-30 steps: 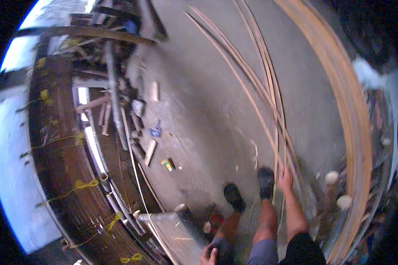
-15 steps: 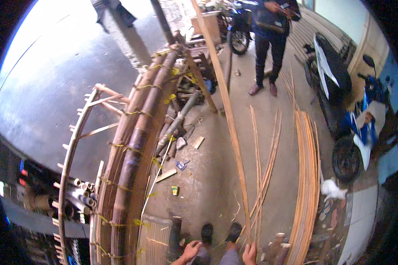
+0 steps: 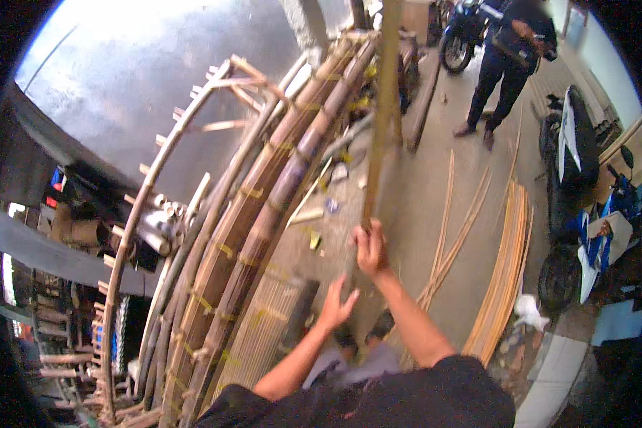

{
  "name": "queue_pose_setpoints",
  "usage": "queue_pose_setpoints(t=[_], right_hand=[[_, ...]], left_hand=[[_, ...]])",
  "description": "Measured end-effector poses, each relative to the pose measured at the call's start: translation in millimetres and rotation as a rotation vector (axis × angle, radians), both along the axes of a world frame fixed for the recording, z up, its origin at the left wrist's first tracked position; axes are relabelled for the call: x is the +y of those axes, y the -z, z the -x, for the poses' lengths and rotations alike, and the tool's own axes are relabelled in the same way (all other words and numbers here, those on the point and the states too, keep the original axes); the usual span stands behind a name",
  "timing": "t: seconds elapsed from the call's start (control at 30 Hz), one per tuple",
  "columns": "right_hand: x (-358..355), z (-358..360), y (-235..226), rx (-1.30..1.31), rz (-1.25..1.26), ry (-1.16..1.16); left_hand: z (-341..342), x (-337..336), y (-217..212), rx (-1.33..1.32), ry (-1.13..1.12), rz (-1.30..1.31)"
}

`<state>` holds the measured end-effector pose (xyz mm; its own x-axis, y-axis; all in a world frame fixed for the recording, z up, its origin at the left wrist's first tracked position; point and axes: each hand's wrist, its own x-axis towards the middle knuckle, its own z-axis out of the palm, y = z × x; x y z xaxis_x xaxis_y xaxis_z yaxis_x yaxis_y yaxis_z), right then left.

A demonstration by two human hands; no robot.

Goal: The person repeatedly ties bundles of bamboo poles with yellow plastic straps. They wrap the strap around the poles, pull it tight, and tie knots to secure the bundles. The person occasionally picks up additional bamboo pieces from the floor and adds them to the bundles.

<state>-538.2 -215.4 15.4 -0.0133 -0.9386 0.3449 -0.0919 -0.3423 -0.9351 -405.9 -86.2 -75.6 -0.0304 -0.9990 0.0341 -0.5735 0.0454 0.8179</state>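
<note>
A long, flat bamboo strip [image 3: 384,114] rises steeply in front of me, its upper part running out past the top of the view. My right hand [image 3: 371,248] is closed round it near the lower end. Just below and to the left, my left hand [image 3: 337,305] has its thumb spread away from its fingers and grips nothing that I can see. Its fingertips are close to the strip's lower end; whether they touch is unclear.
A rack of long bamboo poles [image 3: 264,210] tied with yellow cord stands left. Thin strips [image 3: 503,267] lie in a pile on the floor at right, beside a parked motorbike [image 3: 598,242]. A person [image 3: 510,60] stands at the back. A curved bamboo ladder [image 3: 165,143] is far left.
My right hand has come up and leftward with the strip, which now stands steeper. My left hand has also risen. The view has swung, shifting the surroundings.
</note>
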Motion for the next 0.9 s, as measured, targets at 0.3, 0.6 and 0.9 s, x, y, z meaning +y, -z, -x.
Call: queue_pose_setpoints(t=[0.3,0.6,0.9], right_hand=[[47,-135,-156,-0.408,0.034,-0.446],[32,-243,-212,-0.513,0.125,-0.516],[47,-260,-180,-0.396,-0.073,-0.414]], left_hand=[[-86,53,-77,0.278,-0.278,0.062],[-165,120,-88,0.314,-0.626,0.068],[-228,371,-73,-0.334,-1.247,0.12]])
